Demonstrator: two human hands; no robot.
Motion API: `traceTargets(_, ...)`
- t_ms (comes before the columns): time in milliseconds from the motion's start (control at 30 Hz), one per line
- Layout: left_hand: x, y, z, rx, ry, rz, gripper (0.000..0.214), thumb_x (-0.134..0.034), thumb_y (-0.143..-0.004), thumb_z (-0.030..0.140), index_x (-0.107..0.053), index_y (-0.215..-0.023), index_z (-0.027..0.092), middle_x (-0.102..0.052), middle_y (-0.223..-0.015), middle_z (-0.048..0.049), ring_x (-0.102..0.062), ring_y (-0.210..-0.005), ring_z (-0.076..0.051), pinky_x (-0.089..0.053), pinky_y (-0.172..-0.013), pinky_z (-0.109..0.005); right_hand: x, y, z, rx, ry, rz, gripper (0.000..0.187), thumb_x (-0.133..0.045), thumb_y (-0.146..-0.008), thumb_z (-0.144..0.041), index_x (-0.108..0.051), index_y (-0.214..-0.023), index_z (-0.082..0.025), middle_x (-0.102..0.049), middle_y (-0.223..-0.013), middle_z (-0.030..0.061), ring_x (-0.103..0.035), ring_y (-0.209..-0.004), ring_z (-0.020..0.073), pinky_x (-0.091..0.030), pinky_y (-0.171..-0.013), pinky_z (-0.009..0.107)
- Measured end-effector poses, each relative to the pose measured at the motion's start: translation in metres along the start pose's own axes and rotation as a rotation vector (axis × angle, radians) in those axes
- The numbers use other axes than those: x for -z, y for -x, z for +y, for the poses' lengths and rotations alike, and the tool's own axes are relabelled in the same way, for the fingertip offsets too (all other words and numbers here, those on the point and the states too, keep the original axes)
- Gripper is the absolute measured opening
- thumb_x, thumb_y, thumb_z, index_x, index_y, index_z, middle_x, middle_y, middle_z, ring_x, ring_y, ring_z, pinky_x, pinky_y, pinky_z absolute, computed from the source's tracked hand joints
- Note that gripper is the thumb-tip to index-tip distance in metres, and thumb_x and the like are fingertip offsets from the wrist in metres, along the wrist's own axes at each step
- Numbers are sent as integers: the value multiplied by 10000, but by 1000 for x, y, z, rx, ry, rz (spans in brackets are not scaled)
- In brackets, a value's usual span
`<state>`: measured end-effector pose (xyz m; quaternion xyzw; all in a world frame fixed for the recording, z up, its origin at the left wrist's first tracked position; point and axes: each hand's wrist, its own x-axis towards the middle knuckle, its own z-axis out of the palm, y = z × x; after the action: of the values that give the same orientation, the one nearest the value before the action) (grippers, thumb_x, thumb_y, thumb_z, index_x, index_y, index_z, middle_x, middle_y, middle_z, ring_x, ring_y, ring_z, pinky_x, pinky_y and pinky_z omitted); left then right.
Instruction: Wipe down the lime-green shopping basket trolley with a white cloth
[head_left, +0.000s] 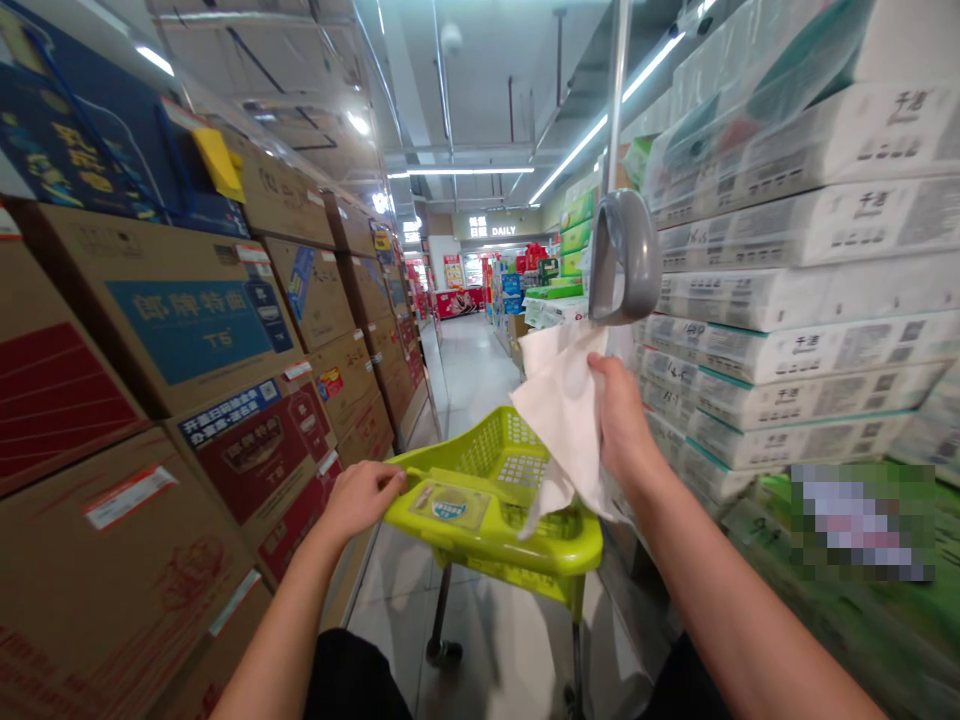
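Note:
My left hand (362, 496) grips the near left rim of a lime-green shopping basket cart (491, 520) standing in the aisle in front of me. My right hand (619, 410) is closed on a white cloth (562, 410), holding it up above the right side of the basket. Just above that hand hangs the cart's grey loop handle (626, 255) on its metal pole (619, 90). The lower end of the cloth droops down onto the basket's rim.
Stacked brown and red cartons (187, 380) line the left side of the aisle. White wrapped tissue packs (802, 290) and green packs (847, 560) fill the right side. The tiled aisle floor (472, 360) runs ahead to distant shelves.

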<state>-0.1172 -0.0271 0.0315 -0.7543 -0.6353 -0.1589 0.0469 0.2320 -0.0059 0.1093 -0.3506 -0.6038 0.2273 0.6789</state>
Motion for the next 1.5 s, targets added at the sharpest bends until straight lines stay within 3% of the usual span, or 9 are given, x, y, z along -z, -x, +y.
traceTargets(200,-4,-8,-10,14,44,9,438,-366,-886,449,-725,-735,251,-743,-835,-26,-650,-845,-233,-370,-711,-300,-3,-35,-25,30,-85,54,331,-565,-817,-512,-556,-749,-188,-550,-688,-4,-540,-703,166,-449,-649,287)
traceTargets(367,-11,-9,-16,14,83,70,466,-363,-892,472,-726,-712,242,-730,-775,-27,-636,-791,-225,-371,-717,-299,-5,5,8,-15,12,91,324,-528,-819,-488,-537,-694,-189,-522,-630,-18,-462,-614,136,-393,-578,257)
traceTargets(533,-16,-8,-18,-1,116,98,463,-369,-889,469,-713,-695,225,-701,-707,-24,-612,-724,-209,-355,-686,-292,-1,51,55,-222,52,53,344,-524,-791,-495,-519,-637,-187,-467,-550,-31,-397,-535,118,-308,-479,244)
traceTargets(667,-19,-9,-20,-16,138,116,478,-359,-888,471,-705,-683,212,-686,-682,-29,-601,-700,-204,-339,-662,-290,7,65,73,-380,-54,-39,364,-567,-738,-528,-535,-640,-179,-481,-533,-33,-405,-504,112,-293,-465,237)
traceTargets(833,-23,-12,-22,-52,145,149,479,-355,-888,456,-711,-685,209,-704,-714,-40,-606,-729,-206,-353,-699,-294,11,45,44,-527,-277,-25,340,-639,-684,-498,-592,-765,-171,-584,-595,-20,-519,-527,147,-390,-497,245)
traceTargets(1067,-26,-22,-22,-94,159,155,482,-350,-891,444,-707,-676,202,-693,-690,-38,-600,-709,-192,-364,-703,-290,5,-8,-10,-293,-294,-9,372,-612,-733,-531,-600,-850,-178,-596,-648,-19,-545,-593,156,-430,-572,255)
traceTargets(1233,-27,-28,-22,-109,206,154,496,-338,-887,445,-702,-673,184,-704,-711,-38,-610,-719,-186,-396,-708,-272,8,15,19,-312,-204,52,380,-586,-755,-572,-571,-769,-193,-554,-608,-29,-480,-551,137,-366,-506,245)
traceTargets(1400,-24,-38,-28,-112,260,17,487,-320,-897,463,-697,-770,182,-712,-741,-33,-603,-688,-171,-421,-664,-253,8,57,62,-488,-158,-79,410,-586,-751,-595,-546,-703,-189,-489,-545,-38,-412,-504,122,-311,-472,244)
traceTargets(1500,-19,-42,-30,-18,222,52,452,-303,-904,443,-676,-899,189,-738,-860,-49,-640,-784,-196,-457,-731,-272,-3,76,69,-467,-121,-143,450,-582,-769,-619,-535,-679,-180,-481,-558,-36,-406,-527,116,-308,-500,244)
